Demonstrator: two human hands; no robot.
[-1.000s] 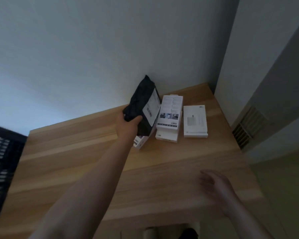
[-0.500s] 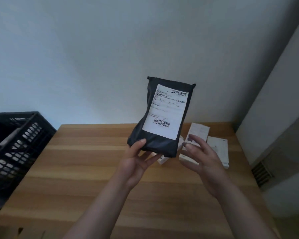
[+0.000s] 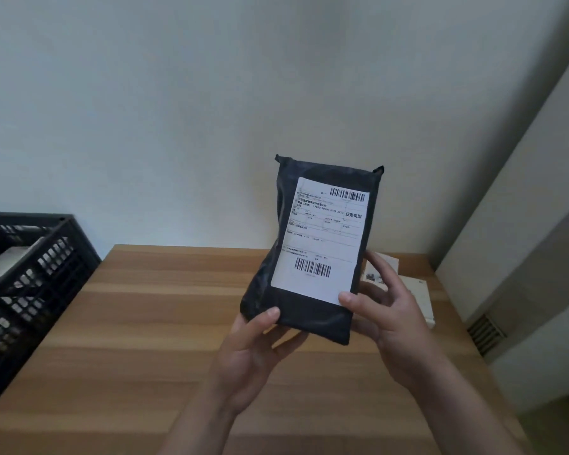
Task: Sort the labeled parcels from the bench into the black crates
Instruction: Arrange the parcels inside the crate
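Black parcel (image 3: 312,254) hiding white boxes (image 3: 418,300), crate (image 3: 30,274) cropped

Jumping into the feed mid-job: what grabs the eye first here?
A black parcel with a white shipping label, held upright above the wooden bench by both hands: left hand at its lower corner, right hand at its right edge. A black crate stands at far left.

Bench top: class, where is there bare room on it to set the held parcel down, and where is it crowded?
The bench shows bare wood between the black crate on its left and the hands, and along the near edge. The far right corner is crowded: white boxes lie there, behind the right hand. The left hand also holds the parcel.
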